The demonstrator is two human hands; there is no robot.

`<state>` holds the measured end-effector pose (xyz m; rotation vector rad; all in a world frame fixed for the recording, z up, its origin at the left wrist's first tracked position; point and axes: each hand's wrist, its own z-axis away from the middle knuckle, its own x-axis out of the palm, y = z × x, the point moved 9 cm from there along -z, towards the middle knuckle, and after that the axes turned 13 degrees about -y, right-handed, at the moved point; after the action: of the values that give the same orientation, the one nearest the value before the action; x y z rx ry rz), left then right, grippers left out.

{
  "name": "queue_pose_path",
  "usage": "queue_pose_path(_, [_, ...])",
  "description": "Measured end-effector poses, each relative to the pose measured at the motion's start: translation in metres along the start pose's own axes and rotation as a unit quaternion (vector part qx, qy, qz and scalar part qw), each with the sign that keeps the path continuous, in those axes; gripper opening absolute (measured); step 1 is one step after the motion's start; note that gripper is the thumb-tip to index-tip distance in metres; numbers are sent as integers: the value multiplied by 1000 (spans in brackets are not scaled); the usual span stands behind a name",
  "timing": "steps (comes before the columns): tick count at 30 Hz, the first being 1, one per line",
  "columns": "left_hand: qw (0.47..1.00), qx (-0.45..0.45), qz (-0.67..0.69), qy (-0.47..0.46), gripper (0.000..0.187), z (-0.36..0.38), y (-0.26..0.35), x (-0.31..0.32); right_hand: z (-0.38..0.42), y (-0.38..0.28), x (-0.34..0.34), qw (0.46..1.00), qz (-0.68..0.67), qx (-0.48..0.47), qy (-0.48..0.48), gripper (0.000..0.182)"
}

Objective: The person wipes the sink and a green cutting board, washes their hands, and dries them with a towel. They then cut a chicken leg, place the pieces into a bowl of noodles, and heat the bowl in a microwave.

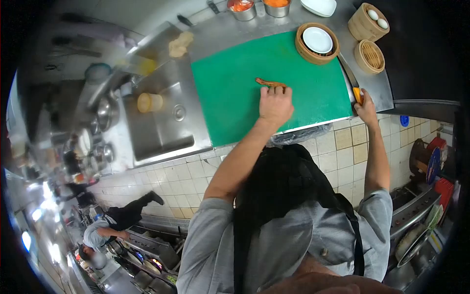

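On the green cutting board, my left hand is closed over a long reddish-brown strip of food, perhaps meat. Its far end sticks out past my fingertips, and the rest is partly hidden under them. At the board's right edge, my right hand grips the orange handle of a knife. The blade points away from me and lies along the metal counter beside the board.
A bamboo steamer with a white dish sits on the board's far right corner. Two more steamers stand beyond, one holding eggs. Left is a metal sink with a yellowish container. Another person works at stoves behind.
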<state>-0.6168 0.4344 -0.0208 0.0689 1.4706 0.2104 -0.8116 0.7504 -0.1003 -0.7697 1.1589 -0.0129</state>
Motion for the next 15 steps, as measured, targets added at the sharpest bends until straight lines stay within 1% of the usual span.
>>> queue_pose_path(1, [1000,-1,3,1,44,2,-6,-7,8,-9,-3,1000,4,-1,-1,63])
queue_pose_path(3, [985,-16,150,84,43,14,-31,-31,28,-1,4,987,-88,118,-66,61])
queue_pose_path(4, [985,-16,153,84,43,17,-39,-35,38,6,10,988,-106,94,-54,58])
queue_pose_path(5, [930,-66,349,95,42,22,-66,-32,48,16,17,988,-103,96,-55,58])
queue_pose_path(6, [835,-112,529,103,41,27,-89,-22,57,22,22,989,-123,71,-40,58])
queue_pose_path(7, [833,-111,532,102,41,29,-100,-23,67,22,23,989,-141,47,-25,58])
queue_pose_path(8, [696,-141,692,130,42,37,-120,-11,78,24,27,986,-161,40,-17,53])
queue_pose_path(9, [527,-165,820,153,43,45,-132,6,89,13,27,986,-159,41,-18,53])
queue_pose_path(10, [524,-167,821,154,43,51,-138,10,102,5,29,969,-231,91,-16,48])
queue_pose_path(11, [481,-176,848,137,42,57,-141,21,116,5,33,944,-300,140,-13,44])
queue_pose_path(12, [437,-183,873,120,41,62,-144,33,123,8,37,950,-290,115,-4,40])
queue_pose_path(13, [433,-183,874,120,41,68,-153,48,132,-6,33,951,-287,115,-5,40])
queue_pose_path(14, [619,-237,742,102,48,79,-172,60,144,-19,33,937,-321,139,-6,38])
queue_pose_path(15, [772,-277,568,78,54,88,-184,60,155,-34,38,920,-355,164,-6,37])
